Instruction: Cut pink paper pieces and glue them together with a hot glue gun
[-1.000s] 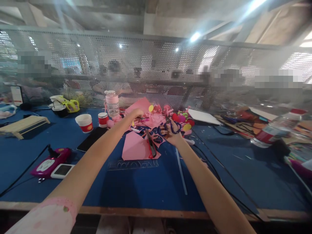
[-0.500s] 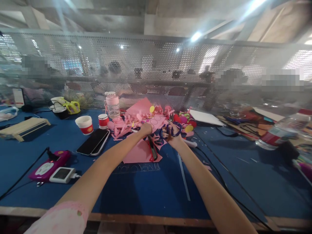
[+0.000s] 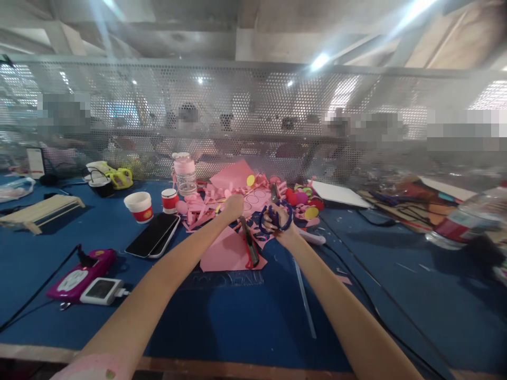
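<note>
Near the middle of the blue counter (image 3: pixel 245 311), the right hand (image 3: pixel 279 224) is closed around the blue loop handles of a pair of scissors (image 3: pixel 274 214), fingers threaded through the rings, the blades pointing up and away toward the mesh screen (image 3: pixel 245 121). Just left of it, the left hand (image 3: pixel 233 205) is curled shut over the pink paper scraps (image 3: pixel 206 208); whether it pinches a piece cannot be told. Below both hands lies a larger pink sheet (image 3: pixel 224 253) with a red-handled cutter (image 3: pixel 250 248) resting on it, and a clear ruler (image 3: pixel 229 277) sits at the sheet's near edge. Beyond the hands, coloured paper rounds (image 3: pixel 303 203) are piled beside a white sheet (image 3: pixel 336 194). To the left stand a pink-lidded jar (image 3: pixel 185 173), two red-and-white cups (image 3: pixel 152 205) and a black phone (image 3: pixel 152 235). Nearer the left edge lie a magenta device (image 3: pixel 81 268) and a small white one (image 3: pixel 102 291), touching each other.
</note>
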A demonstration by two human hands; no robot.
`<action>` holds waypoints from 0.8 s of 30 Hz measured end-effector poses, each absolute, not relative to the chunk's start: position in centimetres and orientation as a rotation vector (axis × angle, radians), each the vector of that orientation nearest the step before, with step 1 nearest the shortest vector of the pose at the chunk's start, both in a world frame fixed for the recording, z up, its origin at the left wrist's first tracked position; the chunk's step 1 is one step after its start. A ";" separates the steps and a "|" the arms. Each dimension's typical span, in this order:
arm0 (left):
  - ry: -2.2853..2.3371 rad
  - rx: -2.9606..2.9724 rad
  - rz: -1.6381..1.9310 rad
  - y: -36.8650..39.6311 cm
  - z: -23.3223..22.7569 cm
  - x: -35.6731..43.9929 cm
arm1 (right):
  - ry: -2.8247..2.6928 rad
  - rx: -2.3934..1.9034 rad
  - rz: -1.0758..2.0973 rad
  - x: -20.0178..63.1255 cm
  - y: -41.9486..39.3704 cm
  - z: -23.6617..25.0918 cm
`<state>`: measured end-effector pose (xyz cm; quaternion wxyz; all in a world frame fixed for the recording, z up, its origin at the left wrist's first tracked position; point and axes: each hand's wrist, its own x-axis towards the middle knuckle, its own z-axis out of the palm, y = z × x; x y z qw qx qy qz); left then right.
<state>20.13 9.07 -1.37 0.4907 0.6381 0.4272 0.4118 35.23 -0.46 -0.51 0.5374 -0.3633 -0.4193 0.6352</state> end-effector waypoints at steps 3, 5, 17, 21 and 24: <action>1.111 1.491 1.035 7.8 -0.3 17.7 | -1.071 -0.958 1.367 34.9 -0.7 -0.7; 1.129 1.448 1.027 6.6 0.4 16.2 | -1.140 -1.040 1.262 34.4 -1.0 -0.8; 1.085 1.086 0.894 -2.4 -3.6 11.2 | -1.759 -1.987 0.256 32.2 -4.7 -0.9; 1.075 1.035 0.884 -2.3 -4.8 11.4 | -1.868 -2.178 0.216 32.8 -5.1 -0.9; 1.059 1.036 0.888 -2.3 -4.9 11.5 | -1.815 -2.198 0.197 33.8 -4.7 -0.9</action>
